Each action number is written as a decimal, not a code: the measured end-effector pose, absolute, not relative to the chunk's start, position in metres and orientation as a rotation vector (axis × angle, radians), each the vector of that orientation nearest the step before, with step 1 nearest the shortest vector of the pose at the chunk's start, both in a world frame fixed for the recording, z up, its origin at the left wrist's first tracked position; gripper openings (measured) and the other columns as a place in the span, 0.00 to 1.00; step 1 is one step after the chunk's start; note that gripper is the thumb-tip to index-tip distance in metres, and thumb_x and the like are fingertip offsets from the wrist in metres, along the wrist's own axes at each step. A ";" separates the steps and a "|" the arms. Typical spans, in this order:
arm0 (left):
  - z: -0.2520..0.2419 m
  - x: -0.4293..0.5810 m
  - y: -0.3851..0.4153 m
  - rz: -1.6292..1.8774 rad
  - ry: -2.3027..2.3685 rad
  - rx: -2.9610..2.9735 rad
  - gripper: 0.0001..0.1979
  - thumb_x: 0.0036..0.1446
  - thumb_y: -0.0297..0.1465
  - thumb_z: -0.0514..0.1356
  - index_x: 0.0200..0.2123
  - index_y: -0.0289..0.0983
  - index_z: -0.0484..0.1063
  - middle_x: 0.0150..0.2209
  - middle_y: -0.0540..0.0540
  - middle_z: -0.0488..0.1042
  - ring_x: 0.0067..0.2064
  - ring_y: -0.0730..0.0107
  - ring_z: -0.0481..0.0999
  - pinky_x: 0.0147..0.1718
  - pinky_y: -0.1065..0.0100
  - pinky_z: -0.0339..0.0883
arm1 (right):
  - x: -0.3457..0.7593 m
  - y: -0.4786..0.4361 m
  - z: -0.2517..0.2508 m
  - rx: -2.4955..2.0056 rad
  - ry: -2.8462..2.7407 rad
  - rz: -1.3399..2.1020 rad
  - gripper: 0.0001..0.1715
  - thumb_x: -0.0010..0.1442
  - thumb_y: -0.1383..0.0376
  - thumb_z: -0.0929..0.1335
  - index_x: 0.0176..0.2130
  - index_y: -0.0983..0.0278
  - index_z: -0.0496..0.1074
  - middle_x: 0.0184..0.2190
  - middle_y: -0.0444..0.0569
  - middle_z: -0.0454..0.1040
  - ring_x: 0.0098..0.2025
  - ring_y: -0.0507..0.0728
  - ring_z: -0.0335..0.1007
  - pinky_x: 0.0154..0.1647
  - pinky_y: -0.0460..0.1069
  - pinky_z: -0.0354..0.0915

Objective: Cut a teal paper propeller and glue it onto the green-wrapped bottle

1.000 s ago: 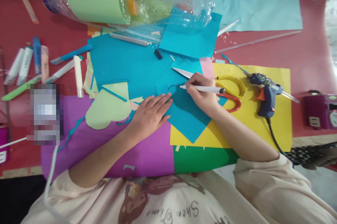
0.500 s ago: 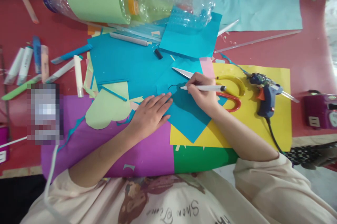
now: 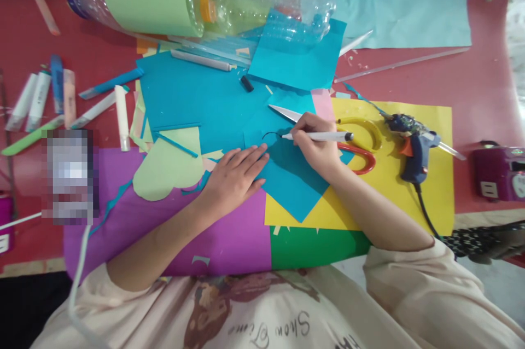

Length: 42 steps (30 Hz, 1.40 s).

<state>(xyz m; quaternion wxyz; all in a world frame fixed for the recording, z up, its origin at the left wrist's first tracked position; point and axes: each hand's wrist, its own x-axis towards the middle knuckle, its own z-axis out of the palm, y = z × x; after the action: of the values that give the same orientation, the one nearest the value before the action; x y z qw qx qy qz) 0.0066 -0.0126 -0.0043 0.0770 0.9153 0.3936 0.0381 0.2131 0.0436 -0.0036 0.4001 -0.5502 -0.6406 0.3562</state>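
Observation:
My right hand [image 3: 315, 146] grips a white marker [image 3: 328, 136], its tip touching a blue sheet of paper [image 3: 299, 190]. A short, curved black line runs left from the tip. My left hand [image 3: 235, 179] lies flat with fingers stretched out, its fingertips on the left edge of that sheet. Partly under my right hand is a pair of scissors [image 3: 363, 158] with yellow and red handles, one blade pointing up and left. A black marker cap [image 3: 246, 83] rests on the larger blue paper [image 3: 184, 92] behind. Left of my left hand sits a pale green scalloped paper cutout [image 3: 168, 171].
A glue gun [image 3: 416, 157] lies on yellow paper [image 3: 435, 119] at right. Clear plastic bottles [image 3: 246, 10] and a green-wrapped bottle [image 3: 151, 8] line the back. Several markers [image 3: 40, 103] are at left, above a blurred-out device [image 3: 69, 176] with a white cable.
The black line has grown very slightly to the right as the marker tip shifted a little. My left hand stays in place.

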 end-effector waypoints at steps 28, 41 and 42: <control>-0.007 0.009 -0.023 0.088 1.195 2.781 0.30 0.69 0.42 0.47 0.65 0.27 0.59 0.65 0.34 0.63 0.67 0.55 0.62 0.65 0.55 0.54 | 0.191 0.040 -0.007 -1.115 -1.508 1.243 0.17 0.58 0.50 0.69 0.35 0.62 0.72 0.25 0.43 0.73 0.23 0.50 0.66 0.23 0.47 0.62; -0.012 0.007 -0.026 0.121 1.195 2.865 0.31 0.70 0.43 0.41 0.65 0.26 0.58 0.63 0.34 0.66 0.66 0.57 0.63 0.64 0.56 0.54 | 0.191 0.036 -0.006 -1.114 -1.718 1.215 0.10 0.59 0.60 0.68 0.31 0.63 0.73 0.27 0.46 0.77 0.25 0.51 0.68 0.25 0.47 0.63; -0.011 0.007 -0.026 0.113 1.198 2.863 0.32 0.70 0.43 0.41 0.65 0.26 0.57 0.63 0.34 0.66 0.66 0.57 0.63 0.64 0.56 0.54 | 0.191 0.036 -0.006 -1.114 -1.723 1.213 0.10 0.59 0.60 0.68 0.31 0.63 0.73 0.27 0.46 0.77 0.25 0.51 0.68 0.25 0.47 0.63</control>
<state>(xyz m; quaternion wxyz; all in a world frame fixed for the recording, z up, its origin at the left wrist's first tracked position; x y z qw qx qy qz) 0.0068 -0.0263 -0.0114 0.0181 0.9217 0.3859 0.0365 0.1909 0.0362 -0.0064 0.3699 -0.4341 -0.6716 0.4729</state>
